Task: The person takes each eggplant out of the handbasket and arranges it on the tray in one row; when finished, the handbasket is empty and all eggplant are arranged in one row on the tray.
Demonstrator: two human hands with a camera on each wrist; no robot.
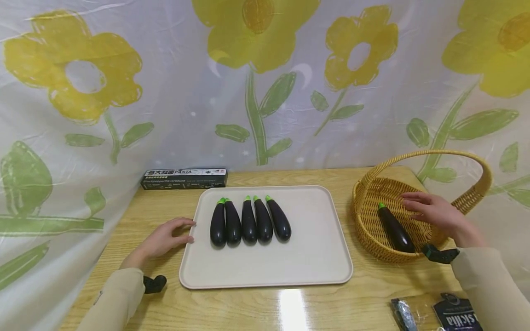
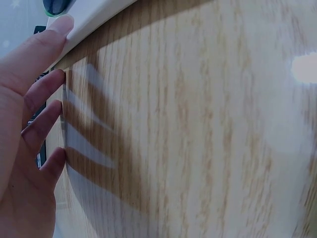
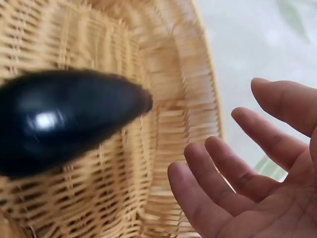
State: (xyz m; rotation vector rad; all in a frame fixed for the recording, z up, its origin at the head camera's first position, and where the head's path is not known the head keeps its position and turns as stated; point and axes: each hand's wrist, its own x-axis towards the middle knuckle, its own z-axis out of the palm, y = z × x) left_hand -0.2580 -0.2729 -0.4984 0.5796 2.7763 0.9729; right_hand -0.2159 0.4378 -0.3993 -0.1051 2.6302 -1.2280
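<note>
Several dark eggplants [image 1: 249, 223] with green stems lie side by side on a cream tray [image 1: 310, 266]. My left hand [image 1: 167, 236] is at the tray's left edge, thumb and fingers spread apart, nothing in its grasp; the left wrist view shows the fingertips [image 2: 58, 153] close to the wood. One more eggplant [image 1: 396, 229] rests inside the wicker basket [image 1: 372, 243]. Over the basket's right side hovers my right hand [image 1: 434, 214], fingers loosely extended and holding nothing. In the right wrist view a gap separates those fingers from the eggplant [image 3: 69, 121].
Behind the tray's left corner stands a dark pasta box [image 1: 184, 179]. The basket's tall handle [image 1: 434, 154] arches above it. A black label [image 1: 457, 312] and clear packaging [image 1: 406, 315] lie at the front right of the wooden table [image 1: 223, 308]. A flowered curtain [image 1: 174, 92] hangs behind.
</note>
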